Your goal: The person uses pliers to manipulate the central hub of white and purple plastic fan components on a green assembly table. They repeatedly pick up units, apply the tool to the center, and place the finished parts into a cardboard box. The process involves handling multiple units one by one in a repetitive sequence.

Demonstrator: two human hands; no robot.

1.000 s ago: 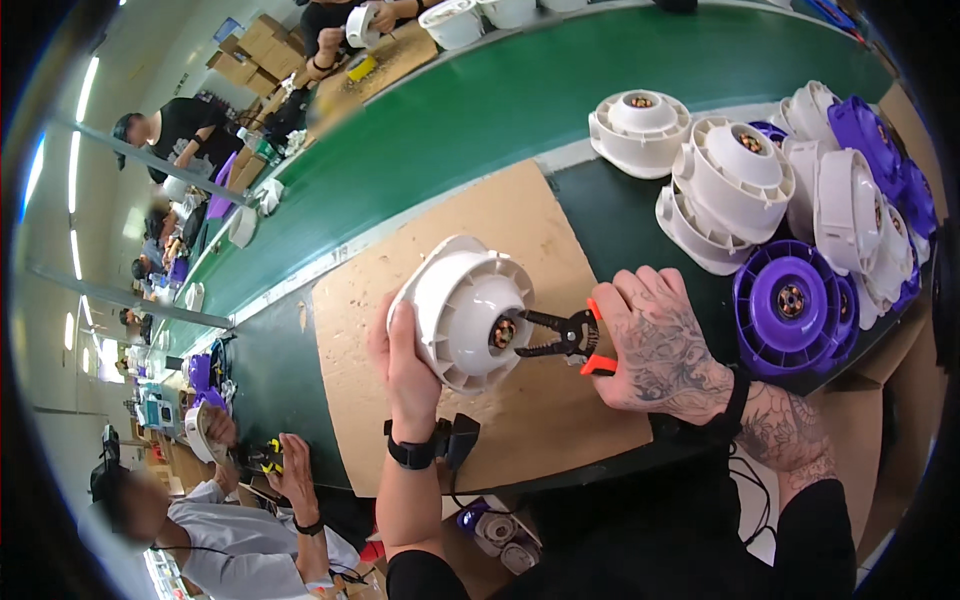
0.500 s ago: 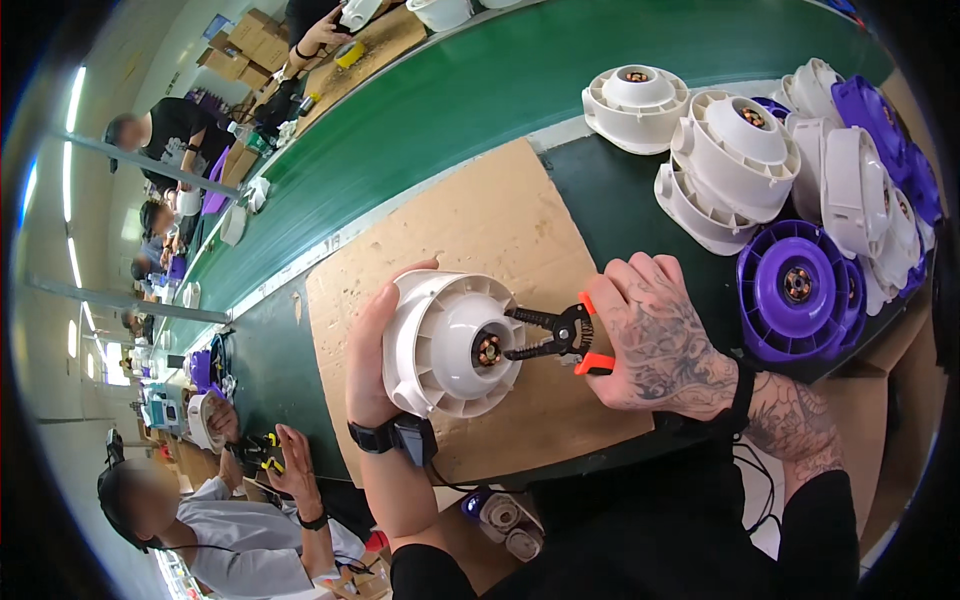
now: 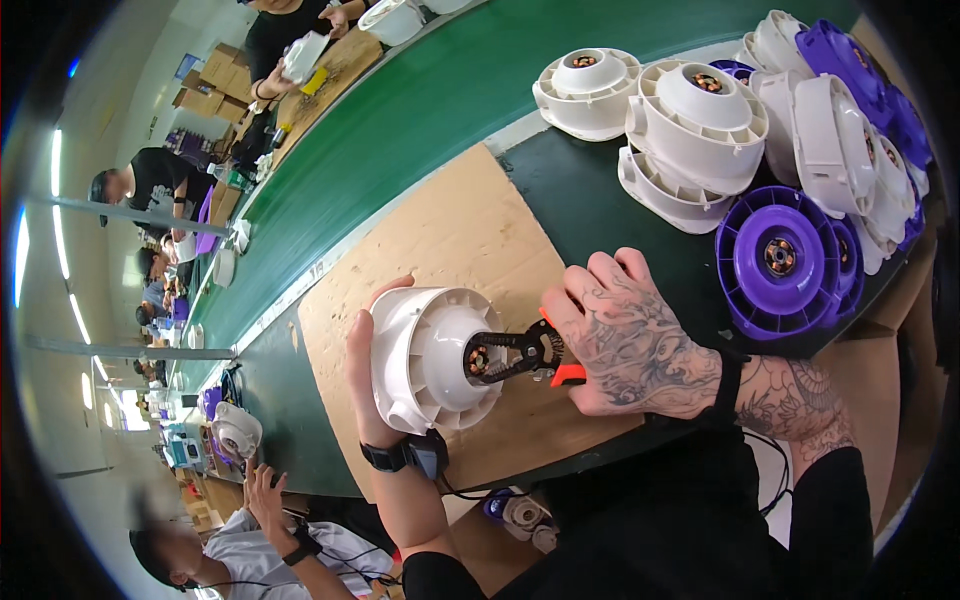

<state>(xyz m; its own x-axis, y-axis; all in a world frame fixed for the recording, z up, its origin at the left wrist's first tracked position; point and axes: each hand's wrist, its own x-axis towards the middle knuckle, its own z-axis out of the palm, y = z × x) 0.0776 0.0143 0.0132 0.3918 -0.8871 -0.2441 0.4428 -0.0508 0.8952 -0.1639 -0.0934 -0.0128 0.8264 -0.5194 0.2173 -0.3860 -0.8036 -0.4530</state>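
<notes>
My left hand (image 3: 364, 380) is wrapped round the far left side of a white round plastic fan housing (image 3: 411, 350), which is tilted so its domed face points right. In the middle of the dome sits a small motor core with copper windings (image 3: 479, 356). My right hand (image 3: 640, 345) grips the orange handles of black wire strippers (image 3: 538, 350). Their jaws reach into the dome's opening at the windings. Whether the jaws touch or pinch a wire is too small to tell. Beneath both hands lies a sheet of cardboard (image 3: 480, 225).
Stacked white housings (image 3: 700, 140) and purple housings (image 3: 775, 262) crowd the bench on the right. A green conveyor belt (image 3: 400, 150) runs along the far side. A co-worker (image 3: 270, 540) sits close on the left, near another white housing (image 3: 237, 432). More people work across the belt.
The stripper jaws have moved left and deeper into the housing's opening. My view has shifted slightly. The co-worker's white housing on the left now stands on the bench, away from their hands.
</notes>
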